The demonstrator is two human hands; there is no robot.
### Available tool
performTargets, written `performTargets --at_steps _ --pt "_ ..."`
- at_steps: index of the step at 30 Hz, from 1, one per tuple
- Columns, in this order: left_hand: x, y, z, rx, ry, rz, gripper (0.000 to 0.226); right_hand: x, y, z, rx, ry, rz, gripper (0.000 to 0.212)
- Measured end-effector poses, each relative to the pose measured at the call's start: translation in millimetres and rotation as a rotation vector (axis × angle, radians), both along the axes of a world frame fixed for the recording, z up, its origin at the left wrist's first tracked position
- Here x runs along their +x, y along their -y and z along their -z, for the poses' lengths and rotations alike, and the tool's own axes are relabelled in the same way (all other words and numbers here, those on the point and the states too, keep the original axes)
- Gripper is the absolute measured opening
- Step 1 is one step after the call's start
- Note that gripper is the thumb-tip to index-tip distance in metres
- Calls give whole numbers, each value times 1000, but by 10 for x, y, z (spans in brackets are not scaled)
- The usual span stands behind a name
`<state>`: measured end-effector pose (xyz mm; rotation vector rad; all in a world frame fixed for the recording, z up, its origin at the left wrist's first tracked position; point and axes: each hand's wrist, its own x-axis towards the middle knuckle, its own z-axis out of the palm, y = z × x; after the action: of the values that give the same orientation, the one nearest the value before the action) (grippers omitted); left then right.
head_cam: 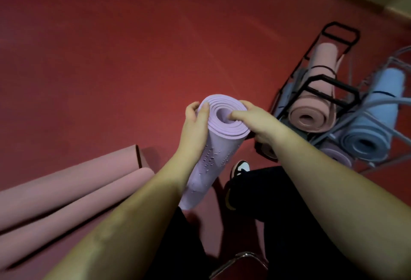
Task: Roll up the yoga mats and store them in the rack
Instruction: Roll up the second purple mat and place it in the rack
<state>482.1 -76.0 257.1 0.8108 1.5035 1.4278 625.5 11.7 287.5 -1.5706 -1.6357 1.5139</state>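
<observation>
Lilac mat [213,146] rolled, held upright between us and the rack [329,88], lower end near the floor [89,57]. Our left hand [195,126] wraps the outer layer; our right hand [255,124] pinches the top rim, thumb tucked in the core. We judge the roll needs tightening: twist the core inward, keep edges flush. Pink mat [315,101] and blue mat [373,128] already racked; two pink rolls [66,190] wait on the floor.
</observation>
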Motion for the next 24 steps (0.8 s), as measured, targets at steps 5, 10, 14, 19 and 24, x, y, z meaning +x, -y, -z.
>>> performTargets --at_steps 5,10,14,19,24 --pt "92 -58 384 42 -411 351 127 352 -202 80 -37 -46 42 44" --pt "266 -247 540 -41 -518 455 141 694 -449 174 -72 -105 64 49" --pt "569 -454 543 -67 -603 482 142 1053 -698 319 -90 -203 80 33" --pt "966 -769 433 12 -772 468 135 1517 -1019 562 -161 -391 134 60" --pt "1221 -958 705 58 -1065 508 143 1841 -1038 1231 -303 -575 277 38"
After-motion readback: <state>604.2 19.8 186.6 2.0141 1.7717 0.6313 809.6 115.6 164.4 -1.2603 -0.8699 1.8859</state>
